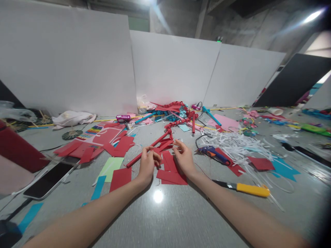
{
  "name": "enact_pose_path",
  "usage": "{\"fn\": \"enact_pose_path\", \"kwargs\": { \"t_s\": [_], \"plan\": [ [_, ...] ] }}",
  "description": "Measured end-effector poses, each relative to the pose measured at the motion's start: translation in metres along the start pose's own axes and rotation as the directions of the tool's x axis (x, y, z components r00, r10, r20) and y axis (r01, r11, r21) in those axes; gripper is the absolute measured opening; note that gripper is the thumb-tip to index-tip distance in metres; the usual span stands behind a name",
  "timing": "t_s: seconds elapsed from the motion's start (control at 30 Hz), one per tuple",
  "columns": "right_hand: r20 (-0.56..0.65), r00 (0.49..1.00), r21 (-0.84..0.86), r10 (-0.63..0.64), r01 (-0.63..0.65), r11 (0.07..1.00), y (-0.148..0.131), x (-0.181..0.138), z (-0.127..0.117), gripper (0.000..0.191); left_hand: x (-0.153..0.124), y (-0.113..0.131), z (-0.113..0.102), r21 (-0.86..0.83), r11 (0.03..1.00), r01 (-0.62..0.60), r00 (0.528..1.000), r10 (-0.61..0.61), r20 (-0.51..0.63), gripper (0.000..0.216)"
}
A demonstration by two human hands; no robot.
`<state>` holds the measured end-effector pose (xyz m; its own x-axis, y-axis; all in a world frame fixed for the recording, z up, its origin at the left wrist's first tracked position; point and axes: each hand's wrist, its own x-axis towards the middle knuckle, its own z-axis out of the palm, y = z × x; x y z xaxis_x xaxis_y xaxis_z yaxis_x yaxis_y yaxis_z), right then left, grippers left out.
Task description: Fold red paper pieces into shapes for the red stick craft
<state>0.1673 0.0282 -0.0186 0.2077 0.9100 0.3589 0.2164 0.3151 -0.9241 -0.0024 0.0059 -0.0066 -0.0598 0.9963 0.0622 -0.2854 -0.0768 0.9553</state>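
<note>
My left hand [148, 165] has its fingers curled over a thin red paper tube [133, 161], which slants up to the right past the knuckles. Part of the tube is hidden behind that hand. Opposite it, my right hand [184, 159] is open, its fingers apart beside folded red paper strips [165, 144]. Between and below the hands lie flat red paper pieces [169, 176]. From the tube's far end, a red paper chain [178, 121] runs back to a heap of red and blue paper.
On the right are a blue glue gun [214, 154], a yellow-handled knife [252, 189] and a pile of white paper shreds [232, 141]. A phone [51, 181], a green paper sheet [111, 168] and a red cylinder [22, 148] are left. White panels [176, 65] stand behind.
</note>
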Motion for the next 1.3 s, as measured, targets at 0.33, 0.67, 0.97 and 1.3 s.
{"fn": "enact_pose_path", "kwargs": {
  "t_s": [0.33,0.67,0.97,1.3],
  "plan": [
    [0.074,0.994,-0.715,-0.085,0.112,0.690,-0.011,-0.016,0.005,0.023,-0.001,0.001,0.000,-0.002,1.000,-0.003,1.000,0.003,0.006,0.021],
    [0.066,0.996,-0.710,-0.063,0.091,0.699,0.001,-0.013,0.003,0.030,-0.001,0.000,-0.001,0.007,1.000,-0.006,1.000,0.005,0.008,0.023],
    [0.188,0.981,-0.229,-0.053,0.096,0.969,-0.007,-0.010,0.002,0.023,0.000,0.000,-0.001,0.022,1.000,-0.014,1.000,0.013,0.014,0.020],
    [0.127,0.991,0.088,-0.047,0.036,0.995,-0.021,-0.010,-0.001,0.023,0.001,-0.001,0.002,0.092,0.994,-0.056,0.988,0.042,0.149,0.027]
  ]
}}
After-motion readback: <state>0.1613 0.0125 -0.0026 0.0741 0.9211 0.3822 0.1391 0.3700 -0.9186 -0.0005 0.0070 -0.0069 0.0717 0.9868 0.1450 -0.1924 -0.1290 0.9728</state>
